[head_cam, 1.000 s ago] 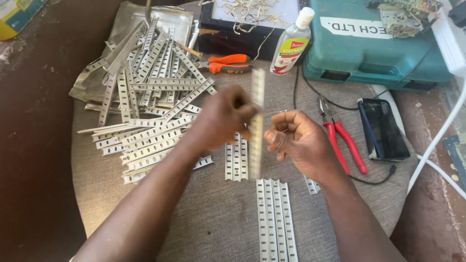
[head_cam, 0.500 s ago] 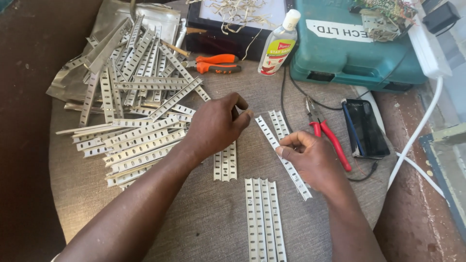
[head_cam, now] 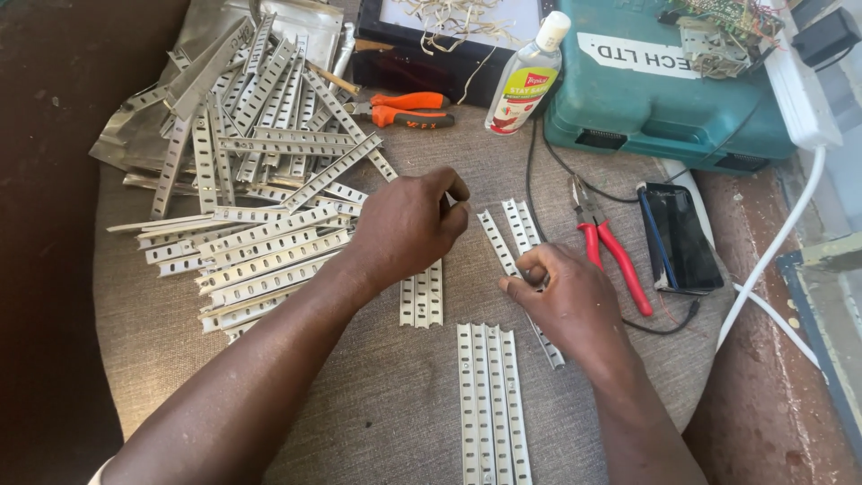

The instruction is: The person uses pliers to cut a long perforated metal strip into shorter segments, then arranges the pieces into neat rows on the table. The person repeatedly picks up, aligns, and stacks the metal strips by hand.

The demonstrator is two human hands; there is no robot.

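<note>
- Broadly, round tabletop (head_cam: 377, 422) under grey woven cloth carries everything; places below are given relative to the teal tool case (head_cam: 669, 85) at its far right edge.
- Big loose heap of slotted metal strips (head_cam: 256, 193) lies well left of the case, fanned and overlapping, some on a grey foil bag.
- Left hand (head_cam: 409, 224) sits left of and nearer than the case, knuckles up, fingers curled narrow with tips together; cannot tell whether they pinch anything. A short group of strips (head_cam: 422, 296) lies partly under it.
- Right hand (head_cam: 561, 296) rests nearer than the case, fingers pressed flat on a single strip (head_cam: 503, 247) that lies slanted on the cloth; a second strip lies just beside it.
- Four strips in a neat row (head_cam: 489, 404) lie side by side, nearest the viewer, well apart from the case.
- Black phone (head_cam: 678, 238) just nearer than the case; red-handled pliers (head_cam: 611, 256) beside it.
- Clear bottle (head_cam: 525, 76) touching the case's left side; orange-handled cutters (head_cam: 404, 108) further left.
</note>
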